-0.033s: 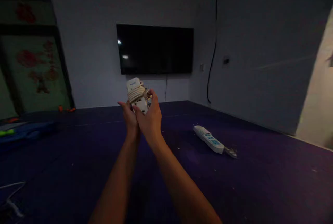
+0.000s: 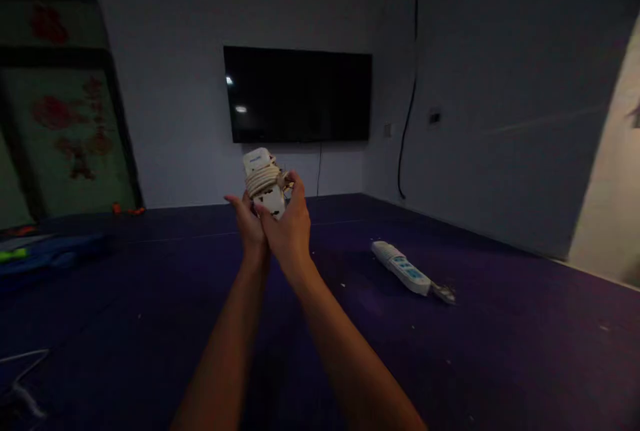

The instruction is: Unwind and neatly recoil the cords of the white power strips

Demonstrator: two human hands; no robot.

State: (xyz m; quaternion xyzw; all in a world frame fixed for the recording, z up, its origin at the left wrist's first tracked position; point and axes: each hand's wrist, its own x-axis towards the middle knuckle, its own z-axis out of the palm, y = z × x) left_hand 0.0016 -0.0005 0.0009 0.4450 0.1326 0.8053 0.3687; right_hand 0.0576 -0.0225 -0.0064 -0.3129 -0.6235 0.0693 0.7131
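Observation:
A white power strip [image 2: 271,202] with its pale cord [image 2: 263,179] wound around its middle is held up, tilted, in front of me. My left hand [image 2: 249,223] supports it from behind and below, its thumb pointing out to the left and its other fingers mostly hidden. My right hand [image 2: 291,225] grips the lower right side, thumb on the front face, fingertips by the cord's end at the right edge. To the right on the floor lies a second white power strip [image 2: 411,275] with blue socket panels, its cord coiled around the far end.
The floor covering [image 2: 350,351] is dark purple with small white scraps. A television [image 2: 300,96] hangs on the far wall, and a black cable [image 2: 409,114] runs down the corner. Blue items [image 2: 60,252] lie at left near a decorated door [image 2: 65,131]. White cord [image 2: 27,397] lies at lower left.

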